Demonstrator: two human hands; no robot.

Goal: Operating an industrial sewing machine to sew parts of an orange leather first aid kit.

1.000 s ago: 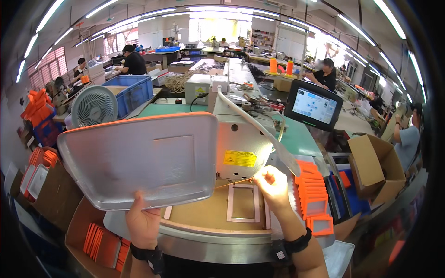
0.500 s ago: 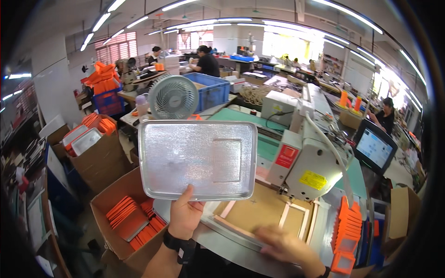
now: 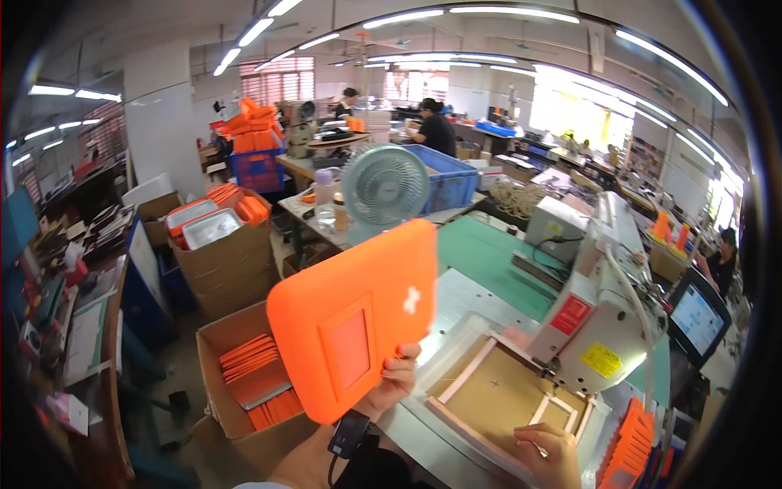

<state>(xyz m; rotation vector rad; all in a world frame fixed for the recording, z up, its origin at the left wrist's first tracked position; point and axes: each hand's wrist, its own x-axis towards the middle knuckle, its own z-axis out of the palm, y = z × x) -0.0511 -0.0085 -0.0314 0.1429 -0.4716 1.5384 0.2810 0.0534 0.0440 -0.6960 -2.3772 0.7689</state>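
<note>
Up in front of me, my left hand [image 3: 391,383] grips an orange rounded rectangular panel [image 3: 399,293] by its lower edge. A raised frame around a window and a small pale mark show on its face. A flat brown template [image 3: 472,387] with pale strips lies on the sewing machine bed. Over the near right corner of that template is my right hand [image 3: 552,452], fingers loosely bent and apart, with nothing seen in them. The programmable sewing machine's white head [image 3: 599,314] stands just beyond the template.
Left of the bed, a cardboard box [image 3: 213,346] holds several orange panels; another box [image 3: 224,273] stands behind it. A fan [image 3: 385,189] and blue crate [image 3: 460,183] are farther back. Orange window frames [image 3: 627,452] and a screen [image 3: 699,316] are at the right.
The panel has been turned from its silver side to its orange side and tilted. My right hand has shifted rightward and lies near the template's corner. The view has swung left.
</note>
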